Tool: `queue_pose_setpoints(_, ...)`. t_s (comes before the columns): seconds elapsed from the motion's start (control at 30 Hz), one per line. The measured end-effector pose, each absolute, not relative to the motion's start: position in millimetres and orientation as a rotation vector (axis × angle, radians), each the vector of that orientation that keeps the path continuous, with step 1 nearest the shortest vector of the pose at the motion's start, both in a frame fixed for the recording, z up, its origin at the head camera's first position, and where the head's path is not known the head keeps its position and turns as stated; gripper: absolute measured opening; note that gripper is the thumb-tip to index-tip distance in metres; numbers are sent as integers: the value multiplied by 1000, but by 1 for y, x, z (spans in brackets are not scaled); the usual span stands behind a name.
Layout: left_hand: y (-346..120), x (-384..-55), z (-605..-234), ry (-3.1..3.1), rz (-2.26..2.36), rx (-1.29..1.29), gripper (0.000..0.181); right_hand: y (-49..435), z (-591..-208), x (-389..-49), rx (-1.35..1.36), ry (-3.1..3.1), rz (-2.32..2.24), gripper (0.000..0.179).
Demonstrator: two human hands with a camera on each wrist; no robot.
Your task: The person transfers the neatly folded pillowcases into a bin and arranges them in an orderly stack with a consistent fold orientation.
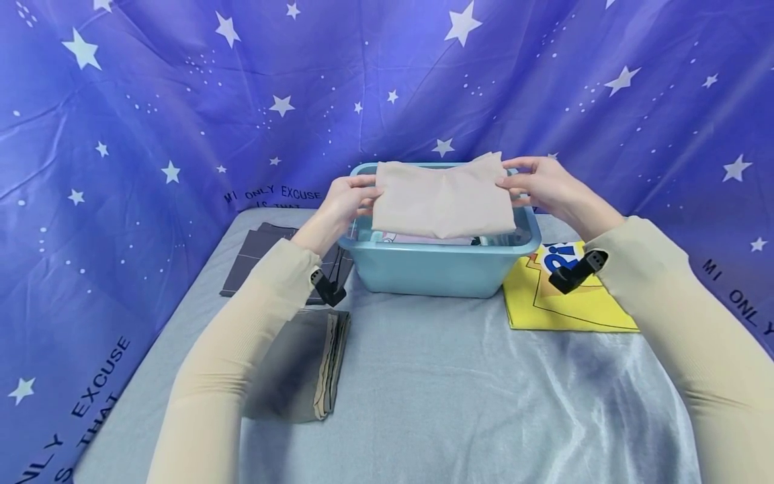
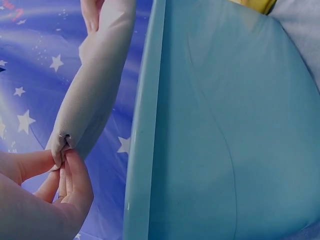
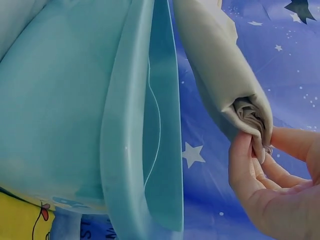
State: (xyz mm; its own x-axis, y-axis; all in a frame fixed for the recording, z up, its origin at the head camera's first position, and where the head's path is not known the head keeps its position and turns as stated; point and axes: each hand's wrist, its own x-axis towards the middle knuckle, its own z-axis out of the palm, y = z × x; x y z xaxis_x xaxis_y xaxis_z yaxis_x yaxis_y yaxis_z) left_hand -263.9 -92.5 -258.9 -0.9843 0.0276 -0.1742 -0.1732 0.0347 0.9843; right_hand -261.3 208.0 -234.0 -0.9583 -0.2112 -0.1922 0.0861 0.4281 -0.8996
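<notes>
A folded beige cloth [image 1: 444, 198] hangs over the opening of a blue plastic basin [image 1: 429, 269]. My left hand [image 1: 347, 202] pinches its left end between thumb and fingers. At the opposite end my right hand [image 1: 541, 183] pinches the cloth the same way. In the right wrist view the end of the cloth [image 3: 225, 75] shows several rolled layers inside. Seen from the left wrist, the cloth [image 2: 95, 85] is above the basin's rim [image 2: 142, 125]. Inside the basin, a bit of pink and white fabric [image 1: 411, 238] shows below the cloth; the rest is hidden.
Dark folded fabric [image 1: 248, 259] lies left of the basin. Nearer, a grey folded garment [image 1: 296, 370] with beige layered edges sits partly behind my left sleeve. To the right lies a yellow printed cloth [image 1: 544, 302]. A blue star-patterned curtain [image 1: 387, 81] stands behind the grey-blue covered table [image 1: 435, 390].
</notes>
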Motion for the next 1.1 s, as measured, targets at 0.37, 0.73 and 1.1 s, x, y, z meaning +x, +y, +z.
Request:
queue_pose_setpoints(0.37, -91, -278, -265, 2215, 2015, -225, 33, 207, -236, -273, -86, 2380, -1520, 64)
queue_pose_setpoints(0.73, -87, -287, -273, 2279, 1974, -250, 33, 204, -241, -280, -51, 2423, -1455, 57)
queue_pose_setpoints(1.1, -86, -291, -282, 2283, 1963, -271, 33, 207, -251, -286, 9, 2366, -1493, 53)
